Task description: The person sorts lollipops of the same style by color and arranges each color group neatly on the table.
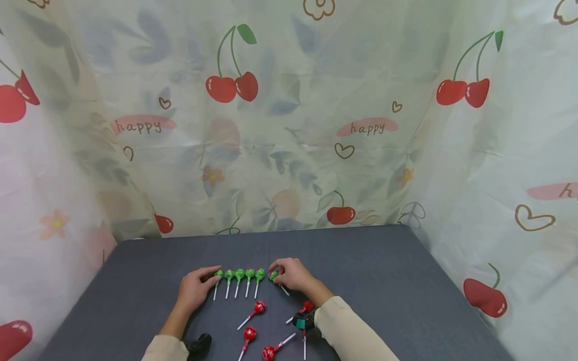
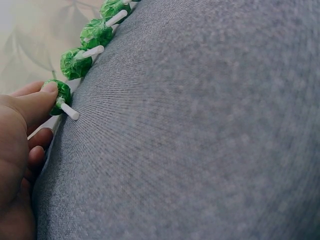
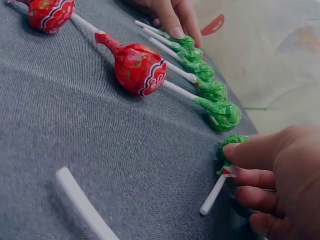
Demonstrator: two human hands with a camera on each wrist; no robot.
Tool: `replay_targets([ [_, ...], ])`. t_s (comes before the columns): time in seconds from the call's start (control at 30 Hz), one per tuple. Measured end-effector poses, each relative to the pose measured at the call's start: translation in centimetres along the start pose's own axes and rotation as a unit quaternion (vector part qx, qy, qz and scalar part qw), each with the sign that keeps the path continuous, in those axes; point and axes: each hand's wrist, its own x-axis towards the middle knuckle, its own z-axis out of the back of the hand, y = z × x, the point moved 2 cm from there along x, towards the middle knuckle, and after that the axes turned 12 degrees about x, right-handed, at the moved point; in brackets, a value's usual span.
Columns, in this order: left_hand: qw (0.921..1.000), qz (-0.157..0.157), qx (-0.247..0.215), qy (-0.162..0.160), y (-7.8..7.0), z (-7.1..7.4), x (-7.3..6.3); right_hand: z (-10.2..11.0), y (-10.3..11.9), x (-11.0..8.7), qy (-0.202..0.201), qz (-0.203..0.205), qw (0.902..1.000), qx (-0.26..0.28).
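Observation:
Several green-wrapped lollipops (image 1: 240, 274) lie side by side in a row, white sticks pointing toward me. At the row's left end, my left hand (image 1: 194, 290) pinches the head of the outermost green lollipop (image 2: 63, 93) between thumb and finger. My right hand (image 1: 294, 275) pinches another green lollipop (image 3: 234, 141) by its head, just right of the row. That one lies at a slant, a small gap from its neighbour, its stick (image 3: 214, 192) angled differently from the others.
Nearer to me, several red-wrapped lollipops (image 1: 250, 333) lie scattered at different angles on the dark grey cloth (image 1: 361, 265). One red lollipop (image 1: 308, 306) is partly covered by the right wrist's camera strap (image 1: 304, 319). A cherry-printed curtain (image 1: 280, 125) encloses the back and sides.

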Motion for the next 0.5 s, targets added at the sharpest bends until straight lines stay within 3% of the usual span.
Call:
replay_targets([
  [0.3, 1.0, -0.003, 0.002, -0.005, -0.2, 0.1, -0.1, -0.7, 0.0, 0.1, -0.061, -0.035, 0.9962, 0.052],
  [0.5, 1.0, -0.002, 0.003, 0.004, -0.2, 0.2, 0.0, -1.4, 0.4, 0.3, -0.125, -0.066, 0.9894, 0.031],
])
